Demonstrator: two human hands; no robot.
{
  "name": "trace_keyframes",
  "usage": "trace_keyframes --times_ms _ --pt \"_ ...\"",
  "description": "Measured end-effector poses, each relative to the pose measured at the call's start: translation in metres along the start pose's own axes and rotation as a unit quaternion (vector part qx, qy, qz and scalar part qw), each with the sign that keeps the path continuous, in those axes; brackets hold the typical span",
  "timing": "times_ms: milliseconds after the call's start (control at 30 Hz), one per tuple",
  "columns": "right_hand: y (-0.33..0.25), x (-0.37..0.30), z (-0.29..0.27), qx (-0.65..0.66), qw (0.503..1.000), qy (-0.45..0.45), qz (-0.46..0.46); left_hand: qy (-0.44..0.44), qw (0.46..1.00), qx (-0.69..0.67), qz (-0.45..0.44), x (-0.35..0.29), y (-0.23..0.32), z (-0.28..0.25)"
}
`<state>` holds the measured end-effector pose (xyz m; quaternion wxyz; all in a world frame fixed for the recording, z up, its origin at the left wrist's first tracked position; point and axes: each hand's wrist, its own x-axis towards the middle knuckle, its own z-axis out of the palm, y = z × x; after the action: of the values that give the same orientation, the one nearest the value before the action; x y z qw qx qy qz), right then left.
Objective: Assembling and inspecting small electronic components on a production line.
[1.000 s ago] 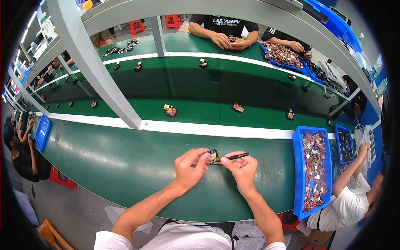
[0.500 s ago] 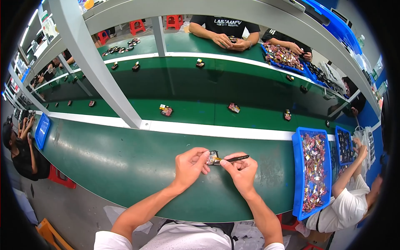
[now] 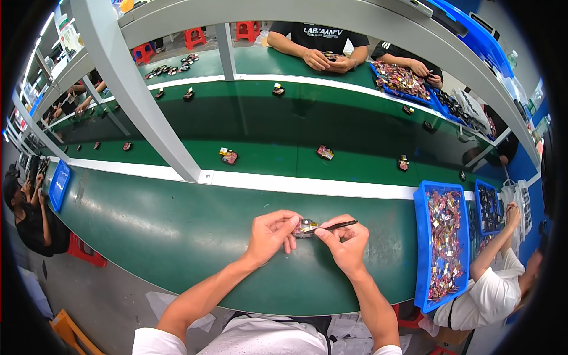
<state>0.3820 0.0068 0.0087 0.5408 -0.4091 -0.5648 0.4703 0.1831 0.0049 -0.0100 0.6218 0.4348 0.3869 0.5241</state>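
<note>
Above the green bench, my left hand (image 3: 273,235) pinches a small electronic assembly (image 3: 306,227), a dark casing with a pale and yellowish part in it. My right hand (image 3: 345,241) is closed round black tweezers (image 3: 337,226). Their tip reaches the right side of the assembly; exactly what it touches is too small to make out. The two hands are close together, with the assembly between them.
A blue bin (image 3: 423,248) full of small circuit parts stands at the right. Beyond a white rail (image 3: 260,184), a green conveyor (image 3: 266,155) carries spaced assemblies. A grey post (image 3: 139,100) rises ahead left. Co-workers sit across, left and right.
The assembly has turned and tilted in my left hand, and my right hand with the tweezers has shifted slightly right. Pieces on the conveyor have moved a little left.
</note>
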Motion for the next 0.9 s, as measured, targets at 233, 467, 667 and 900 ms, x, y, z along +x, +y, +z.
trace_keyframes --times_ms 233,467,667,900 --pt "0.0024 0.0022 -0.0019 -0.028 0.998 -0.01 -0.056 -0.023 1.0 0.006 0.0 -0.0013 -0.001 -0.0006" --pt "-0.0014 0.0041 -0.0048 -0.054 0.996 -0.038 -0.062 -0.027 0.997 0.064 0.023 -0.0019 0.0013 0.0013" --pt "-0.0013 0.0041 -0.0049 -0.071 0.995 -0.032 -0.069 -0.047 0.995 0.082 0.04 -0.003 0.0053 0.0013" --pt "0.0012 0.0046 -0.0049 -0.097 0.992 -0.014 -0.079 -0.06 0.993 0.094 0.037 -0.0006 0.0088 0.0009"
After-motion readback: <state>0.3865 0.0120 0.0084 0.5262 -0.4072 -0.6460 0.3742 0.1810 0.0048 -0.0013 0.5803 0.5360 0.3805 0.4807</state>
